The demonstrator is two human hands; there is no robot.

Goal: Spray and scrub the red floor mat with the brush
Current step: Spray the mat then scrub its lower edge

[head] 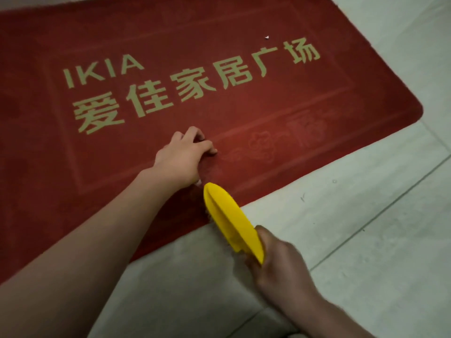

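Note:
The red floor mat (244, 113) with pale gold lettering fills the upper left of the view and lies flat on the tiled floor. My left hand (181, 158) rests on the mat near its front edge, fingertips bent and pressing on the pile. My right hand (275, 259) grips the handle end of a yellow brush (229, 218). The brush head lies across the mat's front edge, just below my left hand, bristles facing down. No spray bottle is in view.
Pale grey floor tiles (366, 228) with dark grout lines surround the mat on the right and in front. A small white scrap (266, 37) lies on the mat near its far edge.

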